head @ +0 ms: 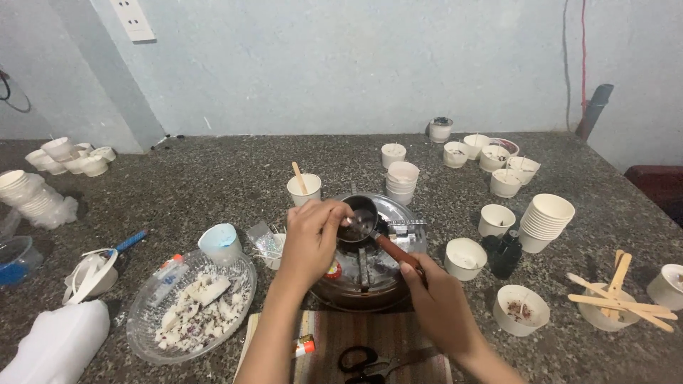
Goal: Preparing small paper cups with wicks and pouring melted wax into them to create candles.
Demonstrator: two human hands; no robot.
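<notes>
L hand [311, 238] is reaching over the small metal pot [359, 219], fingers pinched together above its rim – can't tell what, if anything, they're gripping. R hand [440, 302] is wrapping shut around the pot's reddish-brown handle [397, 253], holding the pot over the round steel stove [398, 267] at centre of the dark stone counter [213, 178]. Glass dish w/ white wax chunks [192, 309] is sitting just left of L forearm. White paper cups [544, 222] are standing stacked & scattered to the right – a cup of wooden sticks [615, 302] is lying nearby. Scissors [370, 361] are resting near the bottom edge.
</notes>
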